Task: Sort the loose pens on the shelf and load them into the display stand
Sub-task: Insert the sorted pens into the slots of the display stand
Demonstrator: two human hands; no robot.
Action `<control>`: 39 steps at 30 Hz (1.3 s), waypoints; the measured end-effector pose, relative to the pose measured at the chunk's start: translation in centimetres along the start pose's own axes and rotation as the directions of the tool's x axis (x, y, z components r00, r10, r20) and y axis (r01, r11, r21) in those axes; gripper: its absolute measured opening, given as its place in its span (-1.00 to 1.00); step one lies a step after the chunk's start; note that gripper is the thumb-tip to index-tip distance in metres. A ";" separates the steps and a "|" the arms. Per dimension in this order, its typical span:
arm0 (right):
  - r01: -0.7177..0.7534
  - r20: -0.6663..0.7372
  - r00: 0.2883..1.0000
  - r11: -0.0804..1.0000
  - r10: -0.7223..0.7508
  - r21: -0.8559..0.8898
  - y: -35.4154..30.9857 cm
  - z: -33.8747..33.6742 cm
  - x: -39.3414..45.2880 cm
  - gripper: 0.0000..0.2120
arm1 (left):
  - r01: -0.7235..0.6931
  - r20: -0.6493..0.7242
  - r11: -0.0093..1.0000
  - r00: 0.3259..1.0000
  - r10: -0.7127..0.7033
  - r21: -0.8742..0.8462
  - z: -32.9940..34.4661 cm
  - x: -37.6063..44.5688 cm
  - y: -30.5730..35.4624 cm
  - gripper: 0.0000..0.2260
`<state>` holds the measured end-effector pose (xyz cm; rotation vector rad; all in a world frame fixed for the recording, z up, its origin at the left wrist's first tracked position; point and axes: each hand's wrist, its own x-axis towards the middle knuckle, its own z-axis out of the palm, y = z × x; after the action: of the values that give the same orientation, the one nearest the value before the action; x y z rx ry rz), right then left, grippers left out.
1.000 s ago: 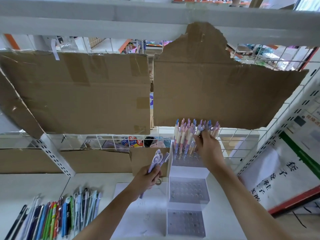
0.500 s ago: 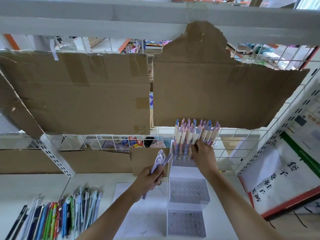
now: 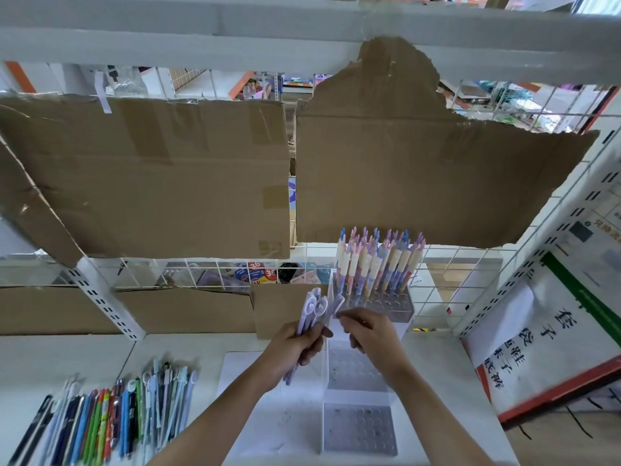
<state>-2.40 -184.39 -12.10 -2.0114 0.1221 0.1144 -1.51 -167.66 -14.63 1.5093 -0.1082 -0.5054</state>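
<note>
Lilac pens (image 3: 311, 317) gripped in left hand (image 3: 295, 348); right hand (image 3: 369, 334) pinches one (its tip).

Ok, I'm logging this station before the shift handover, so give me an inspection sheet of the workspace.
Surface: white shelf, white paper sheet lying under the stand.
Job's things: tiered clear display stand, top tier holding upright pastel pens, two lower tiers showing open holes; loose pens heaped at the left.
Clutter: nothing seen.
Hands: left hand grips a purple pen bunch; right hand pinches one pen of that bunch.
Cables: nothing seen.
Surroundings: wire grid back, cardboard sheets fixed over it, printed sign at the right.
</note>
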 end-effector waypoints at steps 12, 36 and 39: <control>-0.110 0.076 0.993 0.951 0.091 0.290 0.7 1.4 -0.4 -0.86 | 0.035 0.054 0.998 0.998 -0.038 0.057 0.5 -0.5 -0.5 -0.74; 0.068 -0.045 0.995 0.909 -0.095 -0.411 4.1 2.8 1.2 -0.89 | 0.089 -0.212 0.990 0.975 -0.064 0.109 -2.8 -1.1 -2.3 -0.77; 0.006 -0.048 0.998 0.919 -0.027 -0.395 4.7 3.5 1.5 -0.84 | 0.093 -0.216 0.985 0.975 -0.061 0.142 -2.7 -1.5 -2.3 -0.76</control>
<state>-1.67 -183.29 -17.95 -2.4211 0.1230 0.0791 -2.43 -164.50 -16.67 1.7123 0.0800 -0.4032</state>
